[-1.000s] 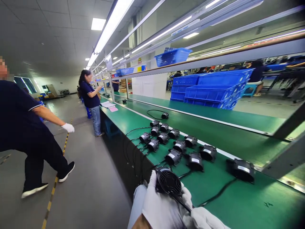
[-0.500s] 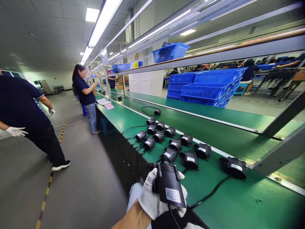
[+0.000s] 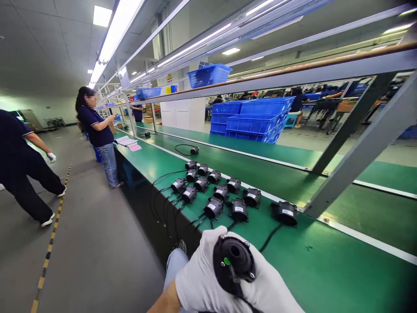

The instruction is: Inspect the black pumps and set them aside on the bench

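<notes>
A black round pump (image 3: pixel 235 260) with a green dot and a central port faces me at the bottom of the view. My left hand (image 3: pixel 197 281), in a white glove, wraps round it from the left, the bare forearm entering from the lower left. My right hand (image 3: pixel 276 290), also gloved, presses against its right underside; its fingers are mostly hidden. A black cord runs down from the pump. Several similar black pumps (image 3: pixel 213 208) with cords lie in rows on the green bench (image 3: pixel 325 269) just beyond my hands, and one more (image 3: pixel 285 213) lies apart to the right.
A slanted grey frame strut (image 3: pixel 358 143) rises from the bench on the right. Blue crates (image 3: pixel 254 121) are stacked beyond, and a blue basket (image 3: pixel 208 74) sits on the upper shelf. One person (image 3: pixel 97 130) stands at the bench; another (image 3: pixel 19 165) walks on the left aisle.
I have turned the pump so that its port end faces me instead of its labelled side. My view has swung right. The person on the left has stepped further away.
</notes>
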The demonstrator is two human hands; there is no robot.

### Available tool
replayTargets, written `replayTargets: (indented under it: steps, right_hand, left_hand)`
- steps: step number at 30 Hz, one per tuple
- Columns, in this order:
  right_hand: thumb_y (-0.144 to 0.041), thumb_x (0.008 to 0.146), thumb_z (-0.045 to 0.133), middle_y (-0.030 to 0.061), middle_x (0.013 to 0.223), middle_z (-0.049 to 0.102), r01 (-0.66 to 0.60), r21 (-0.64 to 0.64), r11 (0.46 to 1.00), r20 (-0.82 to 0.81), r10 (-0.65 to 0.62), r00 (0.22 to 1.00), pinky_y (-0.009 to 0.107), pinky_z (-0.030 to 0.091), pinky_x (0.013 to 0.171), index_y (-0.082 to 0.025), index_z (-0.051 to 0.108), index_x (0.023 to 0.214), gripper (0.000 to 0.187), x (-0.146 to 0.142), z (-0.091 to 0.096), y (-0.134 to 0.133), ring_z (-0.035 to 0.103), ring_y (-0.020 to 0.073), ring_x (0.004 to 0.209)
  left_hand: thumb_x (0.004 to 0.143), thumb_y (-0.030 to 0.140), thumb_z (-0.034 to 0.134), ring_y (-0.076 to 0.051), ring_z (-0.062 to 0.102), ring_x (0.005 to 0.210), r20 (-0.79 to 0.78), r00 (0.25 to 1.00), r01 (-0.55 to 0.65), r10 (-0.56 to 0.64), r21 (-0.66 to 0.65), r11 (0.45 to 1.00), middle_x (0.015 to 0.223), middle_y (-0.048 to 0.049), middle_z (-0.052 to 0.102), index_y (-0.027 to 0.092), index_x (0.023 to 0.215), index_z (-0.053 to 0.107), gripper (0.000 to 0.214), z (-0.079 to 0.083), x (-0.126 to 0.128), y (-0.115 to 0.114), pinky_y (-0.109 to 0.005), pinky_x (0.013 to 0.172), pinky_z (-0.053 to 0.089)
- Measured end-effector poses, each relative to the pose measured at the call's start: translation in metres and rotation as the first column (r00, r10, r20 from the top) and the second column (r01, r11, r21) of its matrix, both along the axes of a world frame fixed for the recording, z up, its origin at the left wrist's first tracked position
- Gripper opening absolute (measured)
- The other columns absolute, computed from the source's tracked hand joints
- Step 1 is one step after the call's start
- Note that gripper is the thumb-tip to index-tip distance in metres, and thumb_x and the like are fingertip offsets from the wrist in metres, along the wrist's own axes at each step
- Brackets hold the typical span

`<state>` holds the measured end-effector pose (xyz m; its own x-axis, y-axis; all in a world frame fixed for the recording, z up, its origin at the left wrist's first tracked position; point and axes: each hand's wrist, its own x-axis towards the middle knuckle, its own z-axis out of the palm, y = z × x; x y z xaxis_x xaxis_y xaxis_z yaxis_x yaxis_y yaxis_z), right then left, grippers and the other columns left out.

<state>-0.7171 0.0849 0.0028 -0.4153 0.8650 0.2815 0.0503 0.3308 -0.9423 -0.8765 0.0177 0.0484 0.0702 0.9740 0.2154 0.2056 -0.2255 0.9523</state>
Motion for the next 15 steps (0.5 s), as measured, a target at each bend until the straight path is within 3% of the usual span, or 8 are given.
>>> replayTargets:
  steps: [1,3,5,6,11,13,15]
  right_hand:
    - [-0.037,0.079,0.075,0.0092,0.131,0.072,-0.024,0.027,0.999,0.003,0.024,1.000,0.041,0.062,0.098,-0.026,0.063,0.130,0.053,0.001,0.000,0.001,0.072,0.0301,0.116]
    - [-0.038,0.076,0.076,0.0110,0.126,0.074,-0.045,0.088,0.995,0.012,0.044,0.999,0.039,0.063,0.095,-0.023,0.063,0.128,0.055,0.004,-0.001,0.003,0.074,0.0297,0.111]
    - [-0.038,0.075,0.073,0.0119,0.119,0.077,-0.022,0.152,0.988,0.026,0.018,0.999,0.038,0.063,0.092,-0.020,0.065,0.124,0.052,0.005,0.000,0.006,0.076,0.0295,0.105]
    - [-0.037,0.074,0.071,0.0115,0.116,0.078,-0.016,0.177,0.984,0.040,0.009,0.999,0.038,0.064,0.091,-0.020,0.066,0.122,0.051,0.005,0.001,0.007,0.076,0.0293,0.103]
    - [-0.032,0.073,0.067,0.0099,0.114,0.078,-0.043,0.225,0.973,0.090,0.023,0.996,0.036,0.063,0.092,-0.020,0.068,0.120,0.048,0.006,0.008,0.009,0.077,0.0278,0.102]
    - [-0.035,0.075,0.067,0.0114,0.115,0.078,-0.050,0.190,0.981,0.081,0.035,0.996,0.035,0.064,0.089,-0.019,0.068,0.121,0.048,0.008,0.011,0.010,0.077,0.0282,0.102]
    - [-0.038,0.076,0.067,0.0126,0.119,0.076,-0.073,0.137,0.988,0.093,0.060,0.994,0.036,0.063,0.091,-0.019,0.066,0.123,0.050,0.011,0.015,0.013,0.076,0.0294,0.106]
  left_hand:
    - [0.056,0.058,0.092,-0.042,0.044,0.138,0.014,0.998,0.069,-0.069,-0.014,0.998,0.151,-0.0168,0.044,0.022,0.152,0.037,0.116,0.005,-0.006,-0.001,-0.053,0.121,0.031]
    - [0.080,0.067,0.072,-0.036,0.049,0.136,0.051,0.990,0.133,-0.131,-0.044,0.990,0.148,-0.0158,0.049,0.021,0.148,0.041,0.087,0.015,-0.012,-0.003,-0.052,0.118,0.035]
    - [0.097,0.059,0.052,-0.029,0.053,0.132,0.094,0.991,0.101,-0.095,-0.053,0.994,0.142,-0.0127,0.056,0.023,0.140,0.048,0.056,0.020,-0.010,-0.003,-0.048,0.115,0.038]
    - [0.099,0.056,0.052,-0.027,0.055,0.129,0.110,0.992,0.067,-0.062,-0.047,0.997,0.139,-0.0113,0.058,0.024,0.137,0.050,0.050,0.019,-0.006,-0.002,-0.047,0.114,0.039]
    - [0.092,0.055,0.065,-0.028,0.051,0.133,0.180,0.983,0.027,-0.020,-0.037,0.999,0.142,-0.0100,0.055,0.026,0.139,0.051,0.056,-0.008,0.001,-0.001,-0.046,0.115,0.038]
    - [0.091,0.058,0.065,-0.030,0.044,0.141,0.284,0.959,0.050,-0.022,-0.091,0.995,0.152,-0.0109,0.049,0.029,0.150,0.043,0.069,-0.021,-0.004,-0.002,-0.048,0.120,0.033]
    - [0.093,0.067,0.055,-0.030,0.040,0.146,0.411,0.912,0.061,0.000,-0.135,0.989,0.161,-0.0109,0.041,0.031,0.158,0.030,0.079,-0.033,-0.009,-0.002,-0.050,0.123,0.030]
